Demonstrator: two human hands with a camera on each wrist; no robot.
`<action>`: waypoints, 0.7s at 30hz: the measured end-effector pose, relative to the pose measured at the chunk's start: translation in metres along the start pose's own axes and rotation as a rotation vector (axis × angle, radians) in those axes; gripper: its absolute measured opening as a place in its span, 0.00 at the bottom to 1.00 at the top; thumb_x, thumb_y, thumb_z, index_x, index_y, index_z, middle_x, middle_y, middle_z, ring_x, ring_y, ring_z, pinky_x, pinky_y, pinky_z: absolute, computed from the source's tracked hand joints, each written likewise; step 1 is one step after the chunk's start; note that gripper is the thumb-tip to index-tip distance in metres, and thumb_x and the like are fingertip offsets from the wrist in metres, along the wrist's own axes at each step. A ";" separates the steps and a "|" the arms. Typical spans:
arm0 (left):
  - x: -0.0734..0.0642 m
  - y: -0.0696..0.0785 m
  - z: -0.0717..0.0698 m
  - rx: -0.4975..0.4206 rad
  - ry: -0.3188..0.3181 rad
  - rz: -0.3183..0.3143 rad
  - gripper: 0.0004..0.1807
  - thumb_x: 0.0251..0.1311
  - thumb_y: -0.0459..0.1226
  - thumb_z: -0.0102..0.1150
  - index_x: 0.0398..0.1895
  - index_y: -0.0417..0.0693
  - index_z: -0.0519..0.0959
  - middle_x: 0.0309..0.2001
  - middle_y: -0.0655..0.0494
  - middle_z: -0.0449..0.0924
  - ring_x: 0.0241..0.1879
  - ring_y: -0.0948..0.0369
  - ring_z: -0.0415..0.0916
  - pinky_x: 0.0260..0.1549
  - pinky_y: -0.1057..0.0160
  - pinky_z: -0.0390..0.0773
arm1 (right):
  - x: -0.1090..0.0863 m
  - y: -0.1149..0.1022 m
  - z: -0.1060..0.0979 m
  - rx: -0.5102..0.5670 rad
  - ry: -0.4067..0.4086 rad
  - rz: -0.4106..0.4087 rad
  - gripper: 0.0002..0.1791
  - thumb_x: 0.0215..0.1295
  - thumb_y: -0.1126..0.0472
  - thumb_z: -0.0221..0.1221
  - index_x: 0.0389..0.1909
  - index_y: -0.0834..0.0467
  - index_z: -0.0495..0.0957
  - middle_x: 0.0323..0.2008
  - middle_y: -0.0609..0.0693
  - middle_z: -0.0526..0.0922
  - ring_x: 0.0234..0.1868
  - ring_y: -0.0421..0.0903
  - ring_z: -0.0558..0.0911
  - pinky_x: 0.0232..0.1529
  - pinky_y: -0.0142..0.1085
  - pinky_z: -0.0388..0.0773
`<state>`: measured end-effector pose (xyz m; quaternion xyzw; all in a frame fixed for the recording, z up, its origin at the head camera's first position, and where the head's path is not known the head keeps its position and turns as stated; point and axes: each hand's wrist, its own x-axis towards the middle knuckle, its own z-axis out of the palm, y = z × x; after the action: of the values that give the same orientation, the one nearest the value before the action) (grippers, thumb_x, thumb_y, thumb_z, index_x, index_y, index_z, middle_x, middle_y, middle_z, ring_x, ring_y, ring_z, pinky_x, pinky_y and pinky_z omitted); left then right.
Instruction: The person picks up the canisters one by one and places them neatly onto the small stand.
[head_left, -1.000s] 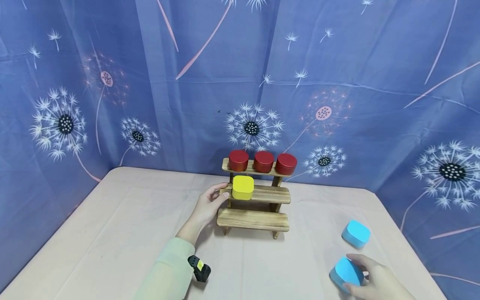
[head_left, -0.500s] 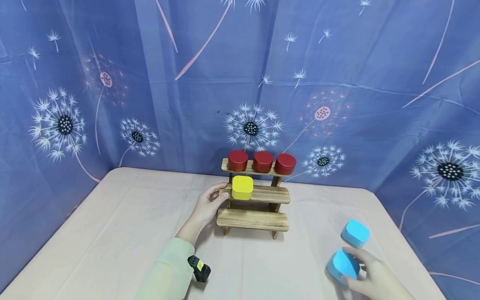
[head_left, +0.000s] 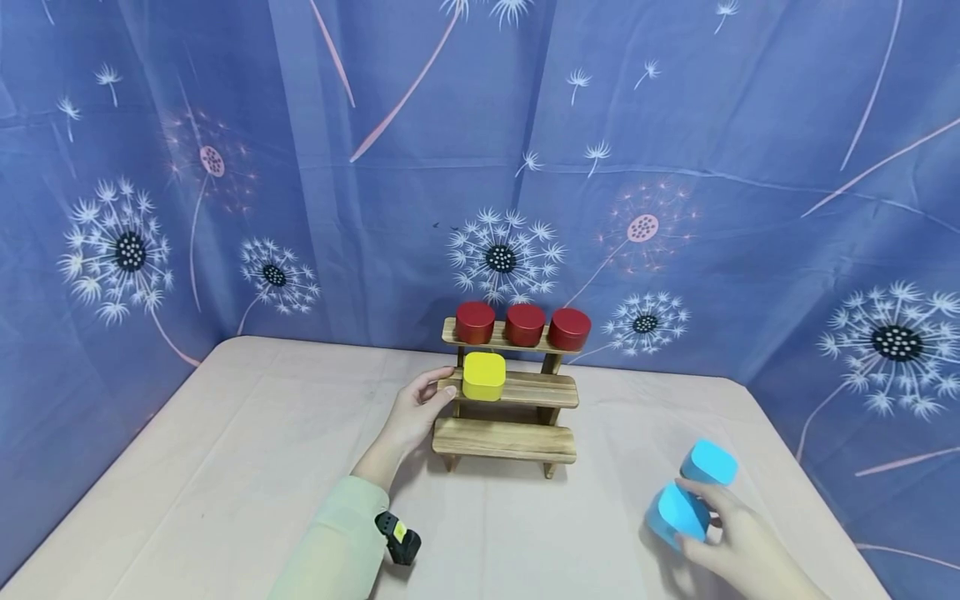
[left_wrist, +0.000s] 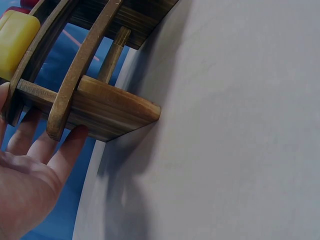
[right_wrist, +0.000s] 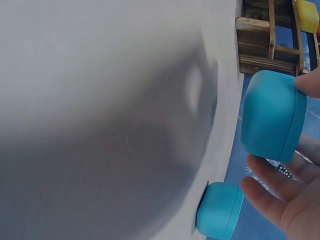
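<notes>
My right hand [head_left: 738, 533] holds a blue rounded-square tin [head_left: 678, 514] between thumb and fingers. In the right wrist view this tin [right_wrist: 272, 115] is off the tabletop, its shadow falling on the cloth. A second blue tin [head_left: 709, 462] rests on the table just beyond it. My left hand [head_left: 411, 412] grips the left end of the three-tier wooden stand [head_left: 536, 389] at the middle step, thumb in front and fingers behind, as the left wrist view shows. Beside that thumb, a yellow rounded-square tin [head_left: 483, 377] sits on the middle step.
On the top step stand three round red tins, left [head_left: 475, 322], centre [head_left: 525, 325] and right [head_left: 569, 329]. The bottom step [head_left: 504, 438] faces me. A pale cloth covers the table [head_left: 300, 450]; behind and beside it hangs a blue dandelion-print curtain [head_left: 375, 225].
My right hand has lifted the blue tin and carried it forward and slightly left, closer to the second blue tin. The left hand has stayed on the stand.
</notes>
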<state>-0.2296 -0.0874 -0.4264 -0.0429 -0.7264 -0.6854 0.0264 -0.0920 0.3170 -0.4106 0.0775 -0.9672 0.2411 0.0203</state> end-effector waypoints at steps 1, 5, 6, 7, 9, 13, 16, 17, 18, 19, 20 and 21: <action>0.000 0.000 0.000 0.001 0.000 -0.001 0.21 0.62 0.35 0.57 0.59 0.43 0.74 0.57 0.42 0.76 0.55 0.51 0.74 0.60 0.51 0.70 | 0.001 -0.001 0.000 0.019 -0.001 0.005 0.35 0.51 0.54 0.68 0.60 0.61 0.70 0.56 0.65 0.76 0.46 0.57 0.81 0.37 0.46 0.82; 0.000 0.001 -0.001 0.011 -0.003 0.003 0.21 0.62 0.34 0.57 0.59 0.44 0.74 0.56 0.41 0.77 0.55 0.49 0.74 0.61 0.50 0.70 | 0.005 -0.005 0.000 0.062 -0.033 0.057 0.34 0.55 0.53 0.65 0.62 0.60 0.68 0.58 0.66 0.73 0.48 0.56 0.80 0.37 0.41 0.82; 0.002 -0.004 -0.001 0.012 -0.002 0.008 0.21 0.62 0.35 0.58 0.59 0.45 0.74 0.57 0.42 0.76 0.56 0.49 0.74 0.61 0.50 0.69 | 0.006 -0.006 0.000 0.065 -0.036 0.065 0.34 0.55 0.53 0.65 0.63 0.59 0.68 0.58 0.65 0.73 0.48 0.54 0.80 0.37 0.39 0.81; 0.004 -0.007 -0.001 0.016 -0.002 0.008 0.21 0.62 0.35 0.58 0.59 0.46 0.74 0.57 0.43 0.76 0.56 0.50 0.74 0.62 0.50 0.68 | 0.006 -0.006 0.000 0.066 -0.035 0.070 0.34 0.56 0.53 0.64 0.63 0.59 0.67 0.58 0.65 0.73 0.47 0.51 0.80 0.37 0.36 0.81; 0.004 -0.007 -0.001 0.015 -0.003 0.011 0.21 0.61 0.35 0.58 0.59 0.46 0.74 0.57 0.43 0.76 0.57 0.49 0.73 0.62 0.50 0.68 | 0.006 -0.006 0.002 0.066 -0.010 0.052 0.33 0.56 0.54 0.65 0.63 0.58 0.68 0.57 0.62 0.74 0.45 0.44 0.79 0.36 0.32 0.79; 0.004 -0.007 -0.001 0.002 0.000 0.003 0.21 0.61 0.35 0.58 0.59 0.47 0.74 0.55 0.42 0.78 0.56 0.50 0.74 0.61 0.50 0.69 | 0.007 -0.007 0.006 0.070 0.094 -0.038 0.32 0.52 0.59 0.67 0.60 0.59 0.70 0.54 0.58 0.75 0.42 0.29 0.73 0.33 0.29 0.77; 0.003 -0.006 -0.001 -0.002 0.004 -0.001 0.21 0.61 0.35 0.58 0.59 0.47 0.74 0.55 0.42 0.78 0.56 0.50 0.74 0.61 0.51 0.69 | 0.010 -0.009 0.008 0.088 0.144 -0.083 0.32 0.50 0.62 0.67 0.58 0.60 0.71 0.52 0.58 0.75 0.42 0.25 0.70 0.30 0.28 0.76; 0.003 -0.006 -0.001 -0.002 0.004 0.001 0.21 0.61 0.35 0.58 0.59 0.47 0.74 0.55 0.42 0.78 0.56 0.50 0.74 0.61 0.51 0.69 | 0.011 -0.009 0.008 0.092 0.152 -0.090 0.32 0.50 0.62 0.67 0.58 0.61 0.71 0.52 0.58 0.75 0.41 0.25 0.70 0.30 0.28 0.76; 0.003 -0.006 -0.001 -0.004 0.004 0.002 0.21 0.61 0.35 0.58 0.59 0.46 0.74 0.55 0.42 0.78 0.57 0.50 0.73 0.62 0.51 0.68 | 0.012 -0.010 0.008 0.095 0.157 -0.095 0.32 0.49 0.62 0.67 0.58 0.61 0.71 0.52 0.58 0.75 0.41 0.25 0.69 0.29 0.28 0.76; 0.003 -0.006 -0.001 -0.007 0.002 0.003 0.21 0.61 0.35 0.58 0.58 0.46 0.75 0.55 0.42 0.78 0.58 0.49 0.73 0.63 0.51 0.67 | 0.013 -0.010 0.008 0.097 0.161 -0.099 0.32 0.49 0.62 0.67 0.58 0.61 0.71 0.52 0.58 0.76 0.41 0.25 0.70 0.29 0.27 0.76; 0.003 -0.006 -0.001 -0.010 0.000 0.006 0.21 0.61 0.34 0.58 0.58 0.46 0.74 0.55 0.41 0.78 0.58 0.49 0.72 0.63 0.51 0.67 | 0.014 -0.010 0.009 0.101 0.161 -0.099 0.32 0.49 0.62 0.67 0.58 0.61 0.71 0.51 0.58 0.76 0.41 0.25 0.70 0.29 0.27 0.76; 0.003 -0.006 -0.001 -0.009 -0.002 0.008 0.21 0.61 0.34 0.58 0.58 0.46 0.75 0.55 0.41 0.77 0.59 0.49 0.72 0.63 0.50 0.66 | 0.015 -0.011 0.009 0.104 0.163 -0.101 0.32 0.49 0.62 0.67 0.58 0.61 0.71 0.51 0.58 0.76 0.40 0.25 0.70 0.29 0.27 0.76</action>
<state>-0.2333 -0.0889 -0.4319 -0.0466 -0.7232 -0.6885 0.0285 -0.1048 0.3015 -0.4121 0.1071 -0.9434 0.2949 0.1071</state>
